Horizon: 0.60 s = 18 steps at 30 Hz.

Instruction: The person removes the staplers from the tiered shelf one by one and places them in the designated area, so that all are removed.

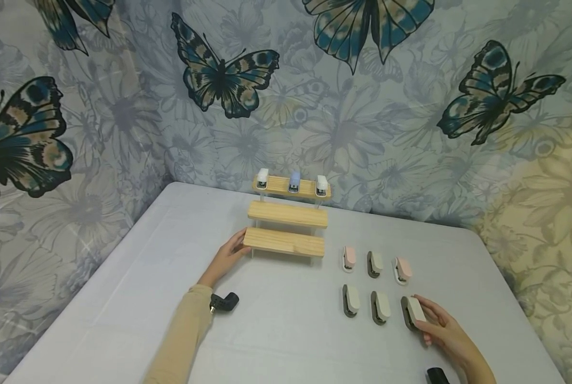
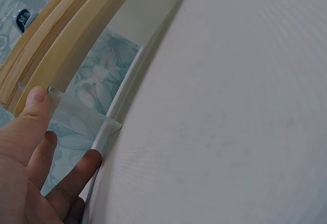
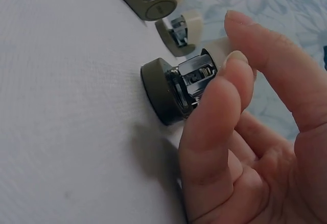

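A three-tier wooden display shelf (image 1: pixel 286 242) with clear supports stands at the back of the table. My left hand (image 1: pixel 231 250) holds the left end of its lowest tier, the thumb (image 2: pixel 36 95) resting against the end by the clear support. At the front right, my right hand (image 1: pixel 442 328) pinches a stapler (image 1: pixel 413 313) with a cream top and dark base between thumb and fingers. In the right wrist view its dark base (image 3: pixel 162 91) is at the table surface; whether it touches cannot be told. My fingers cover part of its cream top.
Beside the held stapler stand two cream staplers (image 1: pixel 350 300) (image 1: pixel 380 308). Behind them are a pink stapler (image 1: pixel 349 258), a cream one (image 1: pixel 374 264) and another pink one (image 1: pixel 403 270). Two white staplers (image 1: pixel 262 178) (image 1: pixel 322 184) flank a blue one (image 1: pixel 294 181) on the top tier.
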Motion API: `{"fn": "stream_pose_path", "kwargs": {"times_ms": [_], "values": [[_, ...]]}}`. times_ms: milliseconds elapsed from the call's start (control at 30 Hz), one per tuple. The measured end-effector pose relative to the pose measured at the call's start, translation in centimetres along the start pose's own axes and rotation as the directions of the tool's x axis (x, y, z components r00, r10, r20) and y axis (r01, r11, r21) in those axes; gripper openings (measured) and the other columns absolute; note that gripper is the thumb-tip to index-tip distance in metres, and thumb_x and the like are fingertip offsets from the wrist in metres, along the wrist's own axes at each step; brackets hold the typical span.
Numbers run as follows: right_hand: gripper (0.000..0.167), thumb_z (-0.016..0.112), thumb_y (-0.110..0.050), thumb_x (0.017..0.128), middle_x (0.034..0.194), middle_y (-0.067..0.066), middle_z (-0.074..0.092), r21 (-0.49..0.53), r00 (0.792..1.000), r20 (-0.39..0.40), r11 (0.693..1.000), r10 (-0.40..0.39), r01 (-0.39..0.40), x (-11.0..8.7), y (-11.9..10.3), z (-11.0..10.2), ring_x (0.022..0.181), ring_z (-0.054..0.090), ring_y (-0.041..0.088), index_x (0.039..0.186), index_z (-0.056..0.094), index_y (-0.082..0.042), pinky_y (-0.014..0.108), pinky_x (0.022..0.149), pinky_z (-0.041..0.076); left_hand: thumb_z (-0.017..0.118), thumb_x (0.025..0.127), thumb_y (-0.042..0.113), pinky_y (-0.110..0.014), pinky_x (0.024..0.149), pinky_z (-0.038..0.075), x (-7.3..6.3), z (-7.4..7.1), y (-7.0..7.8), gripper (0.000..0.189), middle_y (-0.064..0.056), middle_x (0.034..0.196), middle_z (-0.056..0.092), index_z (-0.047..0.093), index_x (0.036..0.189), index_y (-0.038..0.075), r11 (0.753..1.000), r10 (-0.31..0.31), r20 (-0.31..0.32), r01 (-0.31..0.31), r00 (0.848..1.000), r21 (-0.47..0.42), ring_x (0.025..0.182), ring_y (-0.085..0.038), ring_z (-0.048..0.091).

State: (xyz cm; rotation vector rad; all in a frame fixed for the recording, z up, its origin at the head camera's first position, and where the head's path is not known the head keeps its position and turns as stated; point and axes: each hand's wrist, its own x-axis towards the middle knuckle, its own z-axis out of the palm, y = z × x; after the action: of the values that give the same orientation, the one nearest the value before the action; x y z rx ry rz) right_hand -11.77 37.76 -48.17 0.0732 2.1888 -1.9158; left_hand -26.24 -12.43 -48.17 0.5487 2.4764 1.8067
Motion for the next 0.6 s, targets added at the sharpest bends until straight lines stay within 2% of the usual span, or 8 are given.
{"fn": "stream_pose_path", "kwargs": {"times_ms": [67,167,267,400,500,600], "values": [[0.050,0.056,-0.001,0.086,0.138,0.033,0.006,-0.003,1.000,0.000,1.000,0.007,-0.007,0.0,-0.1,0.0,0.054,0.045,0.007,0.118,0.045,-0.037,0.023,0.047,0.047,0.056,0.090,0.019,-0.042,0.098,0.032,0.0,0.0,0.0,0.059,-0.014,0.138,0.031,0.028,0.139,0.001,1.000,-0.002,-0.002,0.002,1.000,0.002,0.118,-0.034,0.040],[0.049,0.056,-0.001,0.086,0.138,0.020,0.018,-0.009,1.000,0.015,1.000,0.002,-0.002,0.0,-0.2,0.0,0.055,0.045,0.007,0.121,0.045,-0.034,0.023,0.048,0.048,0.056,0.090,0.019,-0.042,0.099,0.032,-0.1,0.0,0.1,0.059,-0.013,0.138,0.031,0.027,0.139,0.000,1.000,-0.010,0.000,0.010,1.000,-0.005,0.118,-0.034,0.040],[0.047,0.058,-0.003,0.086,0.129,-0.005,0.035,-0.010,1.000,0.012,1.000,0.017,-0.017,0.1,-0.4,-0.1,0.055,0.047,0.007,0.121,0.046,-0.032,0.023,0.049,0.048,0.055,0.090,0.020,-0.042,0.099,0.031,-0.2,0.0,0.1,0.060,-0.013,0.138,0.032,0.027,0.139,0.001,1.000,-0.020,-0.002,0.020,1.000,-0.010,0.118,-0.034,0.040],[0.047,0.058,-0.006,0.086,0.117,-0.024,0.040,-0.066,1.000,-0.004,0.998,0.024,-0.024,0.2,-0.8,-0.3,0.052,0.045,0.007,0.128,0.042,-0.020,0.023,0.047,0.047,0.056,0.090,0.020,-0.042,0.099,0.032,-0.2,0.0,0.1,0.060,-0.013,0.138,0.032,0.027,0.139,0.001,1.000,-0.020,-0.004,0.020,1.000,-0.011,0.119,-0.034,0.039],[0.050,0.056,-0.009,0.089,0.117,-0.027,0.038,-0.145,1.000,-0.025,0.989,-0.011,0.007,0.1,-1.3,-0.5,0.049,0.041,0.006,0.134,0.034,-0.007,0.025,0.042,0.045,0.056,0.090,0.020,-0.041,0.099,0.032,-0.1,0.1,0.0,0.060,-0.013,0.138,0.032,0.027,0.139,0.000,1.000,-0.011,-0.005,0.011,1.000,-0.013,0.120,-0.033,0.038],[0.049,0.053,-0.014,0.092,0.114,-0.030,0.038,-0.214,0.997,-0.053,0.976,-0.056,0.043,0.4,-1.9,-0.7,0.046,0.039,0.007,0.135,0.032,-0.002,0.028,0.039,0.044,0.056,0.090,0.025,-0.039,0.098,0.033,0.4,0.1,-1.4,0.061,-0.010,0.138,0.033,0.028,0.139,0.004,1.000,0.004,-0.012,-0.003,1.000,0.004,0.121,-0.030,0.037]]}}
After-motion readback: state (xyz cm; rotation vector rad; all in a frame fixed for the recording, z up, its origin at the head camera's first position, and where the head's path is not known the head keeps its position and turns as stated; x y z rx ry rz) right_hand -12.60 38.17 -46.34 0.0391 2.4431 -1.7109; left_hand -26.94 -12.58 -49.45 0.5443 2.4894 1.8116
